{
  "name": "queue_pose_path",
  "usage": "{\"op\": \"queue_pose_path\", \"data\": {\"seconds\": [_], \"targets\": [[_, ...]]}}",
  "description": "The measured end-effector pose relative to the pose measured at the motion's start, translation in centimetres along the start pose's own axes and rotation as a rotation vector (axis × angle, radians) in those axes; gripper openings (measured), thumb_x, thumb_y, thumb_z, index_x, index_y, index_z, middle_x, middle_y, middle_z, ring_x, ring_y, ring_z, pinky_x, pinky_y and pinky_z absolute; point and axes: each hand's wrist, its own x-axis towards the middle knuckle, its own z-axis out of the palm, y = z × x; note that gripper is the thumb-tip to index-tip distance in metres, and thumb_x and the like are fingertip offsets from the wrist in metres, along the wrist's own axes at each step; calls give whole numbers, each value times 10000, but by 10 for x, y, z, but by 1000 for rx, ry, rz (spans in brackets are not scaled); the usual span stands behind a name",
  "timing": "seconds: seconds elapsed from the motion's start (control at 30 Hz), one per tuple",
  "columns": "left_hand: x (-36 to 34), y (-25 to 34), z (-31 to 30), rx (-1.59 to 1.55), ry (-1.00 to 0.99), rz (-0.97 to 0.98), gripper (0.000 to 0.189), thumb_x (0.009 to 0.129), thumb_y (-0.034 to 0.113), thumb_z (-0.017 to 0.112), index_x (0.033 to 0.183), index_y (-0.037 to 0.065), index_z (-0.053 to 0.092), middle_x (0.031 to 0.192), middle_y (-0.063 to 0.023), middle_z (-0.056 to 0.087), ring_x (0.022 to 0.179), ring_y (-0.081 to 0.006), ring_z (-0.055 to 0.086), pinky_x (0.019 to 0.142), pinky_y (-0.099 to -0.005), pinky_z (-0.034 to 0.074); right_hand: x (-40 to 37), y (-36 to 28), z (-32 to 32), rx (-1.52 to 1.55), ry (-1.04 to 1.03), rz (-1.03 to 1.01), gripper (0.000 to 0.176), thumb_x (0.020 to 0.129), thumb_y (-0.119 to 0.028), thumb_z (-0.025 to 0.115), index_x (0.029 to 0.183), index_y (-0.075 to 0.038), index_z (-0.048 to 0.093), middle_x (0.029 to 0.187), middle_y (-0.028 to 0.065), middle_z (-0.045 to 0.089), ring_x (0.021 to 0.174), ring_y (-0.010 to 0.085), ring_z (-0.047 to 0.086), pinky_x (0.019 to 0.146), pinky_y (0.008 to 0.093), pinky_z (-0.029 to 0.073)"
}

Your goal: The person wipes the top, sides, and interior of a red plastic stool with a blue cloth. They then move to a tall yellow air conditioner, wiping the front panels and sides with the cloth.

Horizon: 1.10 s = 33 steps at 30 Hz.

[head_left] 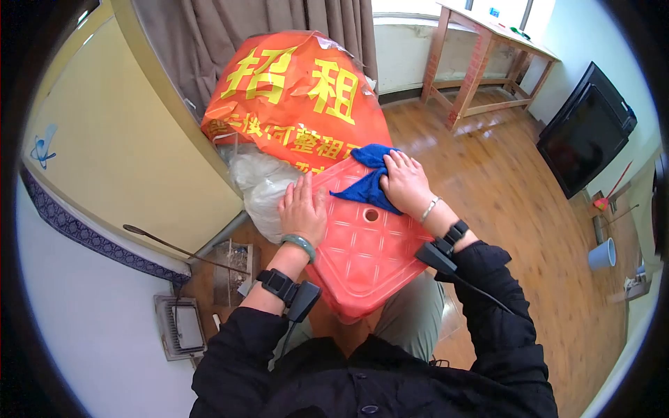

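Observation:
In front of my body is a red plastic stool [359, 254], its square top facing me with a grid pattern and a round hole in the middle. My left hand [304, 209] lies on the stool's left edge with its fingers stretched out. On the far right part of the top, my right hand [408, 182] presses down on a blue cloth [362, 191], fingers closed over it. Part of the cloth spreads out to the left of that hand, and another fold sticks out beyond it.
Behind the stool lies a large orange banner [293, 97] with yellow characters, beside clear plastic wrapping [261, 184]. A wooden table [481, 42] stands at the back. A black television [587, 131] leans against the right wall near a blue bucket [602, 255]. A dustpan [233, 272] is at left.

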Motion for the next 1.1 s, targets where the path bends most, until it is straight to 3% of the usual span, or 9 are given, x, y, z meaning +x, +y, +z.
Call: {"op": "queue_pose_path", "data": {"seconds": [0.1, 0.37, 0.43, 0.53, 0.7, 0.8, 0.9, 1.1], "targets": [[0, -1, 2, -19, 0, 3, 552, 989, 443, 395, 1440, 125, 392, 1425, -137, 473, 1339, -338, 388, 1098, -476, 250, 18, -14, 4, -15, -36, 90, 513, 906, -309, 475, 1311, 5, 495, 1401, 188, 475, 1338, 315, 409, 1109, 454, 293], [0, -1, 1, -88, 12, -4, 544, 997, 437, 380, 1431, 109, 399, 1412, -163, 478, 1318, -348, 408, 1082, -484, 271, 21, -77, 15, 85, 58, -141, 501, 861, -304, 519, 1238, 26, 530, 1341, 201, 518, 1300, 330, 448, 1074, 463, 344], [1, -5, 5, -141, 153, 54, 511, 1000, 397, 396, 1413, 97, 425, 1406, -182, 476, 1296, -349, 435, 1067, -475, 298, 15, -94, 16, 147, 74, -232, 493, 844, -285, 535, 1230, 21, 539, 1331, 191, 526, 1268, 323, 470, 1072, 459, 341], [1, -9, 6, -271, 198, 69, 474, 995, 348, 424, 1388, 86, 456, 1382, -195, 493, 1271, -350, 463, 1049, -464, 327, 2, -113, 17, 186, 55, -315, 498, 861, -260, 514, 1274, 17, 524, 1341, 181, 523, 1292, 308, 451, 1086, 447, 323], [2, -9, -1, -344, 107, 49, 441, 983, 313, 447, 1349, 71, 497, 1339, -186, 531, 1269, -352, 466, 1049, -460, 331, -21, -118, -1, 180, 41, -355, 492, 867, -244, 500, 1284, 14, 531, 1350, 180, 520, 1298, 308, 449, 1090, 448, 317], [0, -7, -3, -231, 88, 49, 438, 984, 320, 451, 1338, 68, 509, 1321, -182, 547, 1281, -350, 453, 1058, -464, 318, -42, -119, -5, 198, 28, -346, 503, 852, -262, 520, 1264, 27, 540, 1341, 189, 520, 1295, 311, 448, 1084, 450, 323], [2, -9, 3, -287, 185, 86, 439, 986, 332, 449, 1330, 68, 518, 1303, -181, 563, 1289, -347, 445, 1067, -463, 307, -70, -113, -24, 225, -5, -386, 517, 841, -280, 544, 1254, 32, 542, 1340, 195, 520, 1297, 313, 445, 1085, 450, 323], [1, -8, -1, -254, 108, 38, 465, 993, 377, 433, 1332, 72, 526, 1297, -181, 566, 1276, -347, 459, 1060, -464, 310, -117, -80, -59, 280, -109, -303, 541, 796, -254, 603, 1280, -24, 528, 1392, 171, 481, 1327, 288, 420, 1103, 483, 302]]}}
